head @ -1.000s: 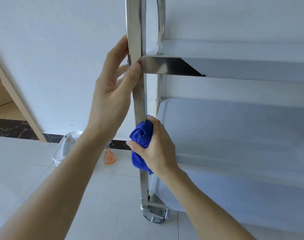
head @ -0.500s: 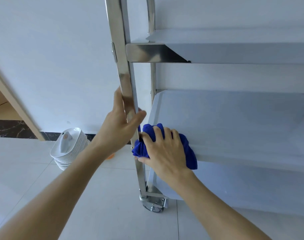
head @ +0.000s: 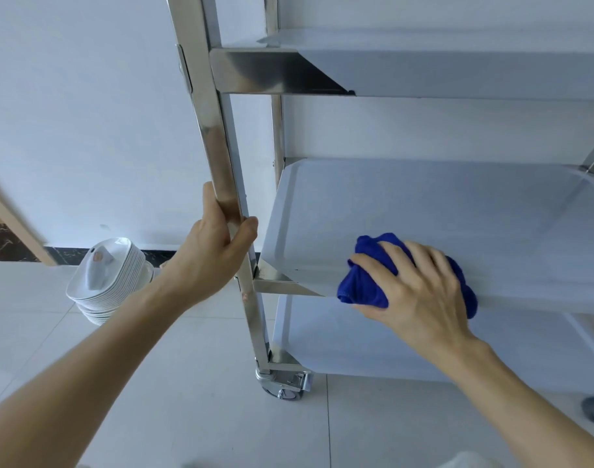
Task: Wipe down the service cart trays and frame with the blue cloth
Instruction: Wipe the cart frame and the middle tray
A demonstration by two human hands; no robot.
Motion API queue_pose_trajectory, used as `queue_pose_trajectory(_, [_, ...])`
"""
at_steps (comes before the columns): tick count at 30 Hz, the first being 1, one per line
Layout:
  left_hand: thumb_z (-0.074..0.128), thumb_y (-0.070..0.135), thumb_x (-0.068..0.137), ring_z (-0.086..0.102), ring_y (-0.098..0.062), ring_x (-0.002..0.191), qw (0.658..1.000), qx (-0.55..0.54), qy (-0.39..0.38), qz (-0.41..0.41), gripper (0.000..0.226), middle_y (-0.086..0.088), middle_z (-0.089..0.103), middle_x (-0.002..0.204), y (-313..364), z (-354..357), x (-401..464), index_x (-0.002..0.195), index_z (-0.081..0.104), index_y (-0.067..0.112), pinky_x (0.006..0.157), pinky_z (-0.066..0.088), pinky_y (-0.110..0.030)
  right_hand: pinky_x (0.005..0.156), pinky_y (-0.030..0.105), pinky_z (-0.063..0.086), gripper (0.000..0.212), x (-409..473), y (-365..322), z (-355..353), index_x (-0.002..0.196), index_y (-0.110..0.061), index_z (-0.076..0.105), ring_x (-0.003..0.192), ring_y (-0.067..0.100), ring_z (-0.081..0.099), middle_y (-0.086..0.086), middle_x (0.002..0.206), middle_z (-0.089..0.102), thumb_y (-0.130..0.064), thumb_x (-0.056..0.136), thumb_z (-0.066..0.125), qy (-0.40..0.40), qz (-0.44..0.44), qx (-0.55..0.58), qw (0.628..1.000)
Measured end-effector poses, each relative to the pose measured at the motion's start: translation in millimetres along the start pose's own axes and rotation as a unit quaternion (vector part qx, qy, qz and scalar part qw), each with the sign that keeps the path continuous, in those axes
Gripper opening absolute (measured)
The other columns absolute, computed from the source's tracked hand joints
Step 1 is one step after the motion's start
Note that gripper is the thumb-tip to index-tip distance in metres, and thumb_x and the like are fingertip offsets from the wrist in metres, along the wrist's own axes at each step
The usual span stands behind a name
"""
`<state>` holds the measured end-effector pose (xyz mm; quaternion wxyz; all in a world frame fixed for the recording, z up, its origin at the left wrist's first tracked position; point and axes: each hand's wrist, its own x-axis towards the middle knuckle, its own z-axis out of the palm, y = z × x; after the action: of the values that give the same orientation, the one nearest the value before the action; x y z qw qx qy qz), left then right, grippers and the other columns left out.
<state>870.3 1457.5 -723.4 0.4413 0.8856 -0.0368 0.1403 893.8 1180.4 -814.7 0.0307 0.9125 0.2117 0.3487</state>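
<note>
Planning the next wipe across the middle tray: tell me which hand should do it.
Right. The right hand already presses the blue cloth on the middle tray's front edge, while the left hand grips the steel upright, probably steadying the cart.

There is only one view, from the camera on my head, so nothing is shared with another. It looks forward and down from close range at the near left corner of the cart (head: 221,157), wide enough to take in both my forearms from the bottom edge, the middle tray (head: 424,204), the floor (head: 187,383) and the wall (head: 86,96) behind.
</note>
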Motion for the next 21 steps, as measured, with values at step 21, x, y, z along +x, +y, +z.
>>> queue_pose_trajectory(21, [0.052, 0.048, 0.096, 0.064, -0.033, 0.074, 0.983, 0.183, 0.012, -0.014, 0.031, -0.003, 0.070, 0.085, 11, -6, -7, 0.104, 0.037, 0.022, 0.076, 0.050, -0.049, 0.086, 0.042, 0.048, 0.056, -46, 95, -6, 0.123, -0.032, 0.070, 0.101, 0.032, 0.065, 0.002, 0.123, 0.069, -0.036, 0.069, 0.081, 0.065, -0.029, -0.028, 0.997])
